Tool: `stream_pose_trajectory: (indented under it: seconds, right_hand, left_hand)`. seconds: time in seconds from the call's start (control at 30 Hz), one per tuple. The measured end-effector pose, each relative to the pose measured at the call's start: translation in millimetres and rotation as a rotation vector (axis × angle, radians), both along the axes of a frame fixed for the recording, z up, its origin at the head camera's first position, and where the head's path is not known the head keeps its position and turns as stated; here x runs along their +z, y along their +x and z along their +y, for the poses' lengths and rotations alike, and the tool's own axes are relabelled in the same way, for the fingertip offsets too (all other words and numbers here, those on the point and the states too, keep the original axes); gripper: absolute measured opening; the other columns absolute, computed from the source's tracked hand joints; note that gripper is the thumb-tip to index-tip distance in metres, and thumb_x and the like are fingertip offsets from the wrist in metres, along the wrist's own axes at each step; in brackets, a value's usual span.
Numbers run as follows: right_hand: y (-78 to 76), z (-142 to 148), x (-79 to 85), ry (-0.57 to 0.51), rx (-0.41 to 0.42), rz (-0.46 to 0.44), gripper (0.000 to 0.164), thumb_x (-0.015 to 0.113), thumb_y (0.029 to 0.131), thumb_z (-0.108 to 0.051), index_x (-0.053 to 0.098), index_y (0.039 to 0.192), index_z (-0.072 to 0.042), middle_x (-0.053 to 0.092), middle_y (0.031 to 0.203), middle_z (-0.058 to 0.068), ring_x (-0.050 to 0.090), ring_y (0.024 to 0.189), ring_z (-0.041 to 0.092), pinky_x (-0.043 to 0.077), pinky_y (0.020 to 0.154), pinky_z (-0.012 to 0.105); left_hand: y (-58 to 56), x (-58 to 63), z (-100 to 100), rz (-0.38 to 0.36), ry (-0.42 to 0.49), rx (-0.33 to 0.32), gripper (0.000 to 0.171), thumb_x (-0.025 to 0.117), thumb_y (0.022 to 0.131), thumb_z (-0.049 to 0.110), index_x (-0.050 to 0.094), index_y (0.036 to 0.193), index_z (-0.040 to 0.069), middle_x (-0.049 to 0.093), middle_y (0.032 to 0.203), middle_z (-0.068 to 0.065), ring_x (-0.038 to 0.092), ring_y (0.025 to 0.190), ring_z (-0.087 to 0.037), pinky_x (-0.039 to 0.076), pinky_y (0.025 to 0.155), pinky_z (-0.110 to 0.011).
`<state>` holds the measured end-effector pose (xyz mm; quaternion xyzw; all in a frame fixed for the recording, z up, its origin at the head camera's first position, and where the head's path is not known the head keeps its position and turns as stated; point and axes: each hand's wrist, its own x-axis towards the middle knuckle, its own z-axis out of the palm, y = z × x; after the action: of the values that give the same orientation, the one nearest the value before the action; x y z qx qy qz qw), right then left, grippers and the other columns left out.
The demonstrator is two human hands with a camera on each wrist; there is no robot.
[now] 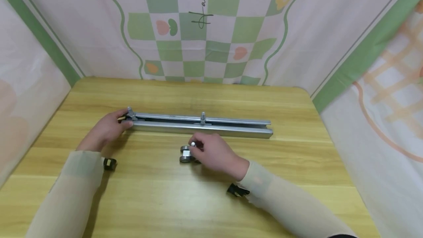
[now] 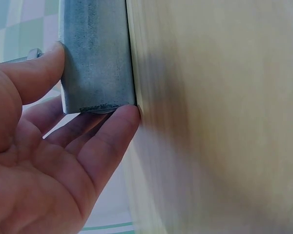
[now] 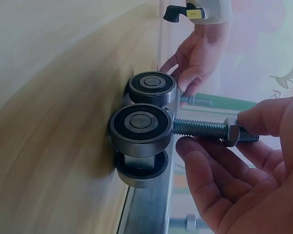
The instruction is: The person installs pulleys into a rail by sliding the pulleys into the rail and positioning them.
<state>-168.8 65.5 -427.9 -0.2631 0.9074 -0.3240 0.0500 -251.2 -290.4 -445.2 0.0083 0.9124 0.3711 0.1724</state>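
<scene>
A long metal channel rail (image 1: pixel 231 130) lies across the table with its slot facing up. Two upright bolts stand out of the slot, one bolt (image 1: pixel 131 114) at the left end and one bolt (image 1: pixel 203 118) near the middle. My left hand (image 1: pixel 107 127) grips the left end, its thumb (image 2: pixel 46 68) on the upper edge and fingertips curled at the end face. In front of the rail, my right hand (image 1: pixel 218 155) holds a roller trolley (image 1: pixel 186 153). Thumb and fingers pinch its threaded bolt by the nut (image 3: pixel 231 131); dark wheels (image 3: pixel 140 126) show at the other end.
The wooden table (image 1: pixel 148 194) ends at a patterned curtain (image 1: pixel 221 28) at the back, with more cloth on both sides. Small black wrist devices hang from both sleeves, the left device (image 1: pixel 109 163) and the right device (image 1: pixel 237 190), close over the table.
</scene>
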Motion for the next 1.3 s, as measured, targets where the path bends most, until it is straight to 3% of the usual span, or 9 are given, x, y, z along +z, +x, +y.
stream_pose_trajectory:
  seconds: [0.57,1.3]
  right_hand:
    - [5.8,54.6,4.0,-0.014,-0.114,-0.054,0.009,0.066,0.091,-0.018,0.068,0.100,-0.016,0.064,0.083,-0.011,0.058,0.072,0.011,0.052,0.062,0.030]
    - [12.3,121.4,6.0,-0.027,-0.250,-0.107,0.016,0.062,0.087,-0.009,0.069,0.101,-0.011,0.066,0.092,-0.002,0.059,0.081,0.018,0.051,0.068,0.037]
  left_hand:
    - [0.1,0.2,0.4,-0.003,-0.006,-0.001,0.078,0.052,0.103,0.046,0.012,0.161,0.014,0.018,0.158,-0.031,0.012,0.142,-0.054,0.015,0.109,-0.069]
    - [1.1,0.4,-0.3,-0.003,-0.010,-0.008,0.078,0.050,0.103,0.048,0.011,0.161,0.013,0.017,0.158,-0.031,0.013,0.141,-0.054,0.015,0.108,-0.070]
